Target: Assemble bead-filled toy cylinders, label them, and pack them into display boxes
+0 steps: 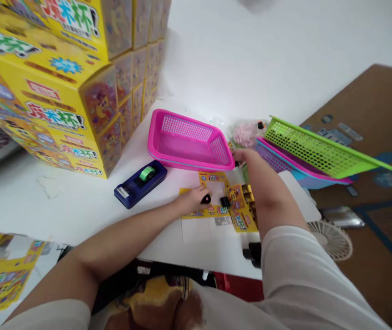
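Observation:
My left hand [196, 198] is closed around a small black cylinder [206, 199] with a pinkish dot on its end. It rests over a flat yellow printed carton sheet [221, 176] on the white table. Another small black piece [225, 201] lies just right of it, against an upright yellow box [236, 198] with compartments. My right hand [242, 155] reaches past the right end of the pink basket [191, 142]. Its fingers are mostly hidden, with something dark and yellow close by, so its grip is unclear.
Stacked yellow boxes [58, 110] rise at the left. A blue tape dispenser [141, 183] with green tape sits before them. Green [323, 146] and other baskets lean at the right beside a pink fluffy item [245, 134]. Black cylinders [253, 253] stand near the front edge.

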